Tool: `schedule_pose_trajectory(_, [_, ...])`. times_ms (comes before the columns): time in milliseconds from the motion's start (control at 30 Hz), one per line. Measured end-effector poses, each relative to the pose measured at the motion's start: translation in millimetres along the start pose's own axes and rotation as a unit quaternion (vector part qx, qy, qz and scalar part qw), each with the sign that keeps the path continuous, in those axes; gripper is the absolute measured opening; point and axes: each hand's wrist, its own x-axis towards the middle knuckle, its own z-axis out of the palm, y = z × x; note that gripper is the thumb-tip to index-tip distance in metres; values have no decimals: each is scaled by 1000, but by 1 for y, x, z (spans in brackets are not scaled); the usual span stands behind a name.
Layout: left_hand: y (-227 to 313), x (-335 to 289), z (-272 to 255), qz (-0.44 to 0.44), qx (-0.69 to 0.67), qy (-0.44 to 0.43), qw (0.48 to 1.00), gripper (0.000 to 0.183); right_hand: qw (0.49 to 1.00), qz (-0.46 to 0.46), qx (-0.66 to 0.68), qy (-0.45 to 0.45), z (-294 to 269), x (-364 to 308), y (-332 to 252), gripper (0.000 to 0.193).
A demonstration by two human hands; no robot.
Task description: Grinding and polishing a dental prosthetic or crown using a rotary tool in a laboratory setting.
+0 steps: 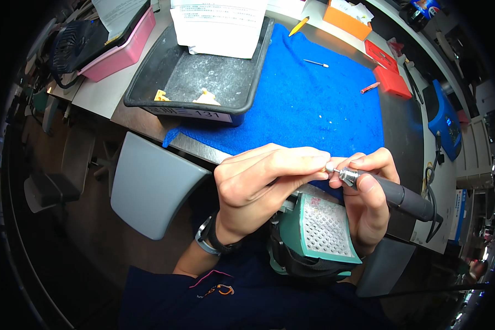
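- Two hands meet: the left hand [258,176] pinches narrowly at a small pale piece [329,166], partly hidden; the right hand [372,210] wraps a dark handpiece [404,199], its metal tip at that piece.
- A slipping tip could nick the left fingertips beside it; a loose pinch could drop the piece.
- Beyond the grip, the blue towel [324,99] gives room; leftward, the black tray [249,98] limits it; rightward, the cable [435,199] might snag.

Got two hands [267,173], one rotary tool [400,195], one blue towel [335,99], one black tray [220,71], one pink bin [124,50], one orange box [345,23], three slim sticks [298,27], plus probably two cream bits [206,98], tho the tray's rim kinda hides those.
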Motion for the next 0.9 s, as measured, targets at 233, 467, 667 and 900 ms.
schedule_pose_trajectory(233, [0,-2,0,-12,-23,6,1000,27,1000,-3,-2,-25,-2,2,0,14])
schedule_pose_trajectory(467, [5,4,-1,-31,-15,-35,999,27,1000,-9,5,7,-1,1,0,16])
schedule_pose_trajectory(667, [2,1,-2,-14,-19,-29,999,29,1000,-13,-4,1,0,2,1,17])
schedule_pose_trajectory(900, [3,1,-2,-18,-22,-25,999,28,1000,-13,-16,2,1,1,0,16])
